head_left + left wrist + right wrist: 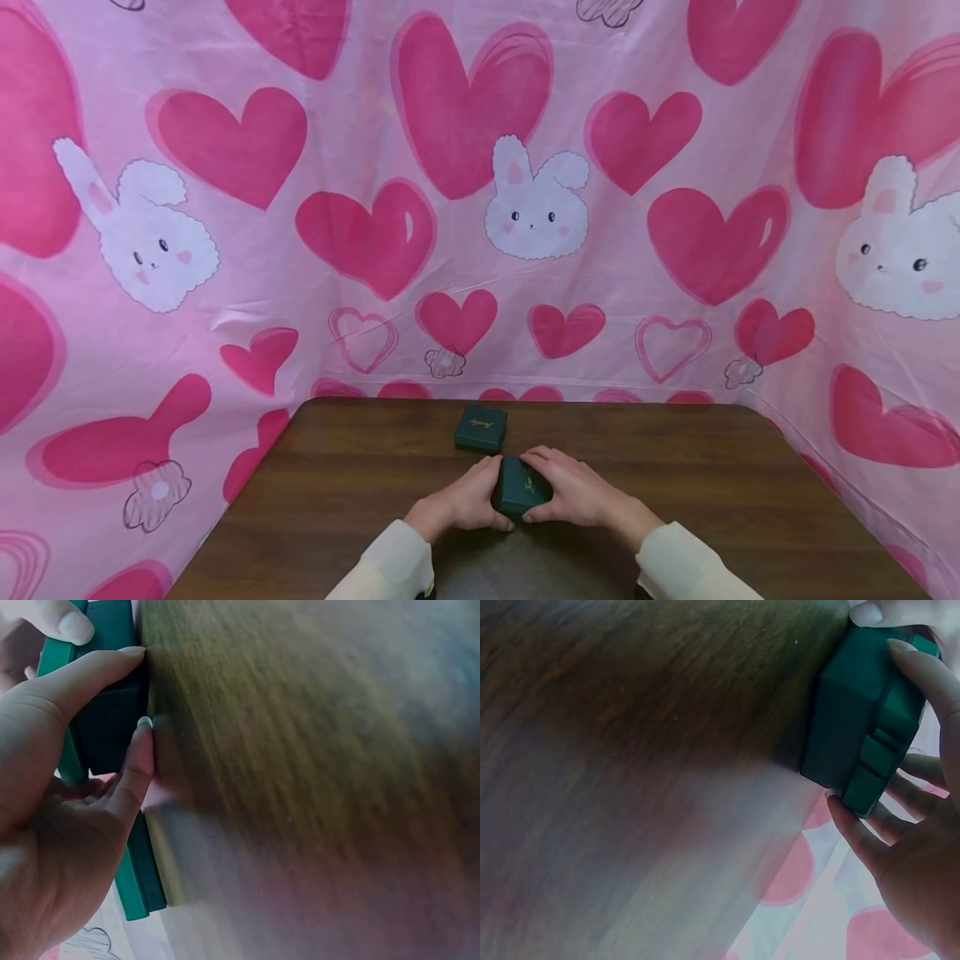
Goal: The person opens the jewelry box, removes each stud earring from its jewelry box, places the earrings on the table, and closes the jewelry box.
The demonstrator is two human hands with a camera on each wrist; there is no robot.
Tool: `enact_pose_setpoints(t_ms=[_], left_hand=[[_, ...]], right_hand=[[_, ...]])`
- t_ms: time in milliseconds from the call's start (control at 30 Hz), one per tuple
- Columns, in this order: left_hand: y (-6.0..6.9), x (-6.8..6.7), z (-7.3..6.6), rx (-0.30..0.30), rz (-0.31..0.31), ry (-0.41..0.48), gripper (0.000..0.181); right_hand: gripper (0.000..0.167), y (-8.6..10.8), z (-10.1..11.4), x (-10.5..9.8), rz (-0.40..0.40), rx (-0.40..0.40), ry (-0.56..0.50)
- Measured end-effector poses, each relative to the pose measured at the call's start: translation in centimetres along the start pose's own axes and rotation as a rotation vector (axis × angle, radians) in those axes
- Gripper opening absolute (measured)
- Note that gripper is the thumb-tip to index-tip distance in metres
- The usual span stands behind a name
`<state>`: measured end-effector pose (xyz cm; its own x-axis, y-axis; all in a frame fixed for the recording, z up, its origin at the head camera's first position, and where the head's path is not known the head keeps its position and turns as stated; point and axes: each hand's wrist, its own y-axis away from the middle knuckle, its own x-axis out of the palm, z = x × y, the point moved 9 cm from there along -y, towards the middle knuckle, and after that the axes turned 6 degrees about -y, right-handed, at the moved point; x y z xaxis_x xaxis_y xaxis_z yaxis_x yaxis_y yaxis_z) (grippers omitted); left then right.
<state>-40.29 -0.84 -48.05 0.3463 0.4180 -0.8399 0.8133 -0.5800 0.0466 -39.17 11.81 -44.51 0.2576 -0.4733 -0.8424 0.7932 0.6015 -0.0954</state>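
Observation:
A dark green box [521,486] with gold lettering on its lid sits near the middle of the table, held between both hands. The left hand [471,498] grips its left side, and the right hand [576,492] grips its right side with thumb and fingers. In the left wrist view the left hand's [67,795] thumb and little finger lie against the dark lower part of the box [112,727], below a brighter green lid. The right wrist view shows the right hand [922,847] curled round the box [847,697].
A second dark green box [481,428] with gold lettering stands just behind the held one, slightly left. The brown wooden table [337,483] is bordered at the back and sides by a pink cloth [525,292] with hearts and rabbits.

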Motion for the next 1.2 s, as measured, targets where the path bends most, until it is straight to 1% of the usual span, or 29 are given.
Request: enact_pose_setpoints(t_ms=[200, 333, 500, 633, 667, 767, 867, 900, 967, 1100, 1200], left_hand=[[0.0, 0.1, -0.1, 0.000, 0.000, -0.018, 0.094], [0.0, 0.1, 0.0, -0.021, 0.011, -0.022, 0.094], [0.0, 0.2, 0.0, -0.011, 0.010, -0.011, 0.094], [0.0, 0.2, -0.2, -0.008, 0.006, 0.002, 0.091], [0.0, 0.1, -0.2, -0.006, 0.005, 0.005, 0.090], [0.0, 0.1, -0.3, -0.008, 0.003, 0.017, 0.086], [0.1, 0.0, -0.3, -0.014, 0.007, 0.039, 0.083], [0.1, 0.0, -0.3, -0.016, 0.008, 0.046, 0.081], [0.1, 0.0, -0.3, -0.016, 0.012, 0.058, 0.078], [0.1, -0.1, -0.4, -0.006, 0.010, 0.060, 0.074], [0.1, -0.1, -0.4, -0.008, 0.011, 0.058, 0.074]], right_hand=[[0.083, 0.3, -0.3, -0.3, -0.008, 0.012, 0.002], [0.083, 0.4, -0.4, -0.2, -0.006, 0.013, 0.010], [0.082, 0.4, -0.6, -0.2, 0.006, 0.011, -0.012], [0.083, 0.5, -0.4, -0.3, 0.006, -0.017, -0.038], [0.082, 0.6, -0.4, -0.4, 0.002, -0.037, -0.023], [0.082, 0.7, -0.3, -0.5, 0.001, -0.059, -0.034], [0.082, 0.8, -0.4, -0.5, 0.009, -0.046, -0.036], [0.082, 0.9, -0.5, -0.5, 0.015, -0.026, -0.055], [0.082, 1.0, -0.7, -0.4, 0.022, -0.015, -0.044], [0.082, 1.2, -0.9, -0.4, 0.033, 0.001, -0.028], [0.082, 1.3, -1.1, -0.4, 0.035, 0.010, -0.031]])
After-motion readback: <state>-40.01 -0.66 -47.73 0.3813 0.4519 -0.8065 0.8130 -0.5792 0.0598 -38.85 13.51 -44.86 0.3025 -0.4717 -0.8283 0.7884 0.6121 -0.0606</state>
